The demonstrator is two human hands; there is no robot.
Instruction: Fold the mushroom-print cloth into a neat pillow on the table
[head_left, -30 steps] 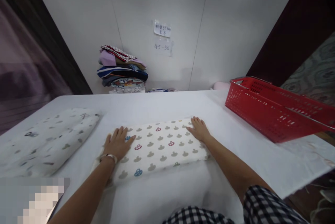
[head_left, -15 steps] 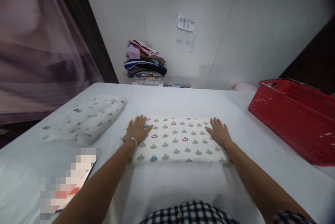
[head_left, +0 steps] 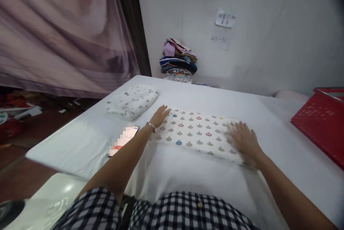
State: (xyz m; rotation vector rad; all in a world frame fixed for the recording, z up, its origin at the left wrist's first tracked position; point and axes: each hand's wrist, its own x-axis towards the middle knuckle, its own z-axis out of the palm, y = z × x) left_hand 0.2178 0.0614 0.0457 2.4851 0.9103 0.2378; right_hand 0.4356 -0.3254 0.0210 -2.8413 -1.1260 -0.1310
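Left hand [head_left: 159,116]: held flat, thumb spread from fingers.
Right hand [head_left: 246,139]: partly blurred, fingers slightly spread.
Patterned cloth [head_left: 197,129]: laid between both hands, each end overlapped by one.

A red basket [head_left: 321,126] stands at right of my remote view, folded fabrics [head_left: 178,63] pile near a pale wall [head_left: 260,43] bearing handwritten notes [head_left: 225,19], and a mauve curtain [head_left: 61,33] hangs left.

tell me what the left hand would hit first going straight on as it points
The left hand would probably meet the pile of clothes beyond the table first, though depth is unclear.
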